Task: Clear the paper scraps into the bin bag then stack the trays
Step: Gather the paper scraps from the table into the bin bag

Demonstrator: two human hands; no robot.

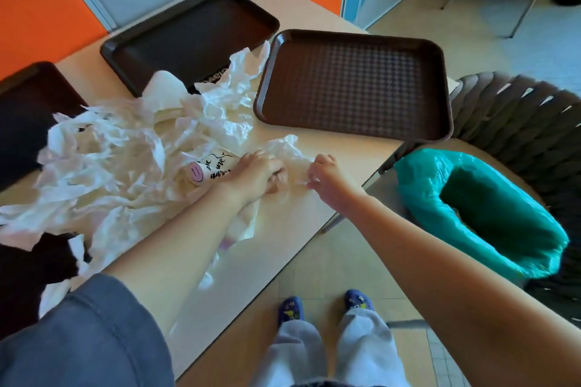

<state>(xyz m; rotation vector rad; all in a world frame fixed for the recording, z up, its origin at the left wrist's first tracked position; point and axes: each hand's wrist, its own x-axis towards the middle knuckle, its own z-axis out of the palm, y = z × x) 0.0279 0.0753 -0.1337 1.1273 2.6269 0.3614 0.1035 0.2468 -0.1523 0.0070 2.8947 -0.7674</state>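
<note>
3 brown trays point(355, 85), 1 green bin bag point(484, 214), 2 hands gripping paper scraps point(125, 166).

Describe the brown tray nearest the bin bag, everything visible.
The brown tray is rectangular with rounded corners and a raised rim, looks like moulded plastic, and has a fine grid texture on its floor. It lies flat and upright at the table corner, its near-right corner overhanging the edge toward the green bin bag. Nothing lies in it. White paper scraps touch its left rim; neither hand touches it.
</note>
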